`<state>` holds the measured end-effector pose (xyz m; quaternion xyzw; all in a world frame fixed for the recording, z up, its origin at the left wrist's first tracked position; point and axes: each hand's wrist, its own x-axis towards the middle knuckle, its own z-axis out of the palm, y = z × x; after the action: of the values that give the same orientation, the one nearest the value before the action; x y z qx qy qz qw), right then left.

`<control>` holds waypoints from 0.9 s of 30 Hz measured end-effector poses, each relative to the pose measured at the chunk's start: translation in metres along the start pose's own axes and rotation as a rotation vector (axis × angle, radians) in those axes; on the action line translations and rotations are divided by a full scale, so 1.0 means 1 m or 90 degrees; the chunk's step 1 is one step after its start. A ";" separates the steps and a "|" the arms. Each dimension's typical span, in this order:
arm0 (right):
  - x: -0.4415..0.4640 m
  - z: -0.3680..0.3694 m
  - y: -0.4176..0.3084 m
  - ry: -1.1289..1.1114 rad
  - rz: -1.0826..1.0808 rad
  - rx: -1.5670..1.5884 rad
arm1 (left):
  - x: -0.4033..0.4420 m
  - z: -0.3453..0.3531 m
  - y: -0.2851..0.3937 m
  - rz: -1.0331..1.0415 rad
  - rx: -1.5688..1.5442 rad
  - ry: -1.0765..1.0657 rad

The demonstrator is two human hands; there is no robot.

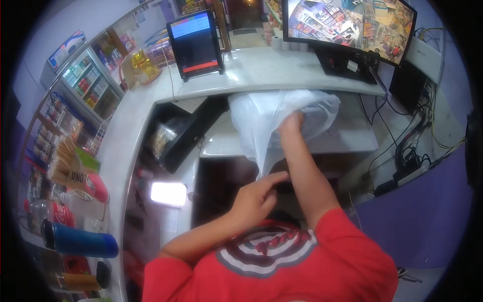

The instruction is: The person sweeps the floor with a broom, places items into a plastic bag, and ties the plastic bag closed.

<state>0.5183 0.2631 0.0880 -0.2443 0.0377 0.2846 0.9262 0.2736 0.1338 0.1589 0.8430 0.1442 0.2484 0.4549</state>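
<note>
A white plastic bag (259, 118) lies partly spread over the white shelf below the counter top, its mouth toward the right. My right hand (292, 122) reaches into the bag's mouth; the plastic and folds hide its fingers. A narrow twisted strip of the bag stretches down to my left hand (255, 197), which sits lower and closer to my chest. The fingers of that hand are curled, closed on the strip, with the index finger pointing right toward my right forearm. What the bag contains, if anything, cannot be made out.
On the counter stand a tablet (196, 45), a monitor (349, 27) and a golden figurine (143, 66). An open black drawer (188, 133) and a bright phone-like screen (168, 194) are left. A blue bottle (83, 239) stands lower left; cables (415, 151) hang right.
</note>
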 end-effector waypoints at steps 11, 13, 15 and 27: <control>0.064 -0.009 -0.021 -0.053 0.113 -0.219 | -0.023 -0.004 -0.031 0.047 0.170 0.044; 0.017 -0.012 -0.057 -0.067 0.141 -0.317 | -0.031 0.009 -0.048 -0.050 -0.067 0.270; -0.008 -0.039 -0.084 -0.095 0.118 -0.381 | -0.037 0.014 -0.070 -0.097 -0.181 0.374; 0.024 -0.149 -0.181 -0.037 -0.572 -1.370 | -0.018 0.023 -0.066 0.170 0.208 -0.046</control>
<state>0.6475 0.0743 0.0304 -0.8885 -0.3343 -0.1782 0.2589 0.2700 0.1448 0.0873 0.9254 0.0530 0.2493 0.2804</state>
